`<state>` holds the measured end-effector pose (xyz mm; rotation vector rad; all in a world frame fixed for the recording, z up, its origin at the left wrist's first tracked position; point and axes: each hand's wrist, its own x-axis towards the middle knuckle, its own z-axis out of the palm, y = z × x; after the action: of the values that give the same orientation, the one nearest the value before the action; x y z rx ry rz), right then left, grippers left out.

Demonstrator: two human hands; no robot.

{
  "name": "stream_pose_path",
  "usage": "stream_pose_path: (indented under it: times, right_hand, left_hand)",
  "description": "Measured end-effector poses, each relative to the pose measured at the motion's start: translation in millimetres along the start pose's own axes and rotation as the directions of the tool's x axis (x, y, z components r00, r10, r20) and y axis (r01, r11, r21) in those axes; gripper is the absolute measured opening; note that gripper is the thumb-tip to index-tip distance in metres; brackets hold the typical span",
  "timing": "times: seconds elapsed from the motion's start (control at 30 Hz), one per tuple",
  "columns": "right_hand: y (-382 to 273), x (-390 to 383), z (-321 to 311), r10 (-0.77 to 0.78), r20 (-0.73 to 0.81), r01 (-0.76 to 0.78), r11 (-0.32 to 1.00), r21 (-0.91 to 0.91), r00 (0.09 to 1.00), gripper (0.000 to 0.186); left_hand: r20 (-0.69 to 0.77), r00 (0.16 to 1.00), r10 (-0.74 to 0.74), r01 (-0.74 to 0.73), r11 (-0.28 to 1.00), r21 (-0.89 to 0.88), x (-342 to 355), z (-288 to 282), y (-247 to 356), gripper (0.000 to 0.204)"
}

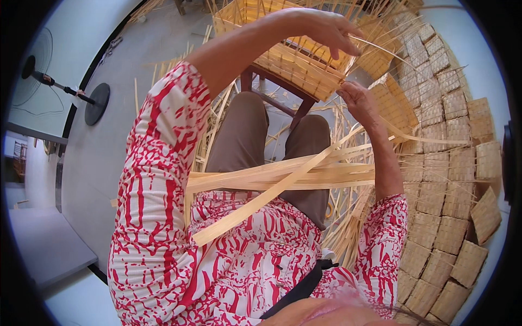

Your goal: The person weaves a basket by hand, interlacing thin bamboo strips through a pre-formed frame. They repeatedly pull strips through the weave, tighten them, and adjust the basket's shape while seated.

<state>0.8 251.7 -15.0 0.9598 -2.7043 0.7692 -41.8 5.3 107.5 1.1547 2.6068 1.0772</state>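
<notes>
Red-and-white patterned sleeves (157, 217) fill the lower part of the view, both arms reaching forward over the person's lap. Across that lap lies a bundle of flat bamboo strips (283, 176), pale yellow, running roughly left to right, with one broad strip crossing it diagonally down toward the chest.

Beyond the knees, a half-woven square bamboo basket (296, 62) sits on a small dark-red wooden stool (277, 100), its unfinished upright strips sticking out around the rim. The left hand (321, 30) arches over the top of the basket, fingers curled down and pinching a thin curved strip (380, 48) that bends away to the right. The right hand (359, 100) sits just beside the basket's near right corner, fingers closed on the strip ends there; exactly which strip it grips cannot be told. Long thin strips trail from that hand toward the right, over the lap bundle.

Brown trousers (242, 136) cover both legs, which straddle the stool. Loose bamboo strips and offcuts (348, 228) litter the floor around the stool and the feet.

On the right, rows of finished small woven baskets (451, 179) are stacked close together, curving along the edge of the view from top to bottom. On the left, the grey concrete floor (103, 157) stretches away to a pedestal fan (41, 65) with a round black base, standing well apart from the work.
</notes>
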Motion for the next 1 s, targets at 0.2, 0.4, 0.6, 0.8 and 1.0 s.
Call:
stream_pose_path:
  times: [0.2,0.4,0.6,0.8,1.0]
  right_hand:
    - [4.3,-1.7,5.4,-0.023,-0.044,0.022,0.999,-0.03,0.999,0.015]
    - [4.4,-2.5,1.9,-0.043,0.025,0.046,0.986,-0.16,0.999,0.015]
    - [19.1,-69.8,-48.2,0.225,-0.033,-0.225,0.974,0.02,0.974,0.02]
    - [60.3,-114.0,-106.7,0.256,-0.077,-0.248,0.964,0.093,0.964,0.022]
    - [1.9,-87.0,-114.6,0.142,-0.165,-0.15,0.988,-0.035,0.976,0.018]
  left_hand:
    - [0.104,0.994,-0.028,0.029,0.999,-0.013,13.3,11.1,13.2,0.069]
    - [-0.115,0.991,0.072,-0.042,0.969,0.244,7.2,34.9,14.7,0.037]
    - [-0.231,0.917,0.326,-0.193,0.868,0.457,-9.2,53.0,-12.3,0.017]
    - [-0.252,0.822,0.511,-0.31,0.772,0.555,-28.7,61.3,-28.8,0.019]
    - [-0.246,0.794,0.556,-0.272,0.687,0.674,-41.1,71.5,-41.2,0.035]
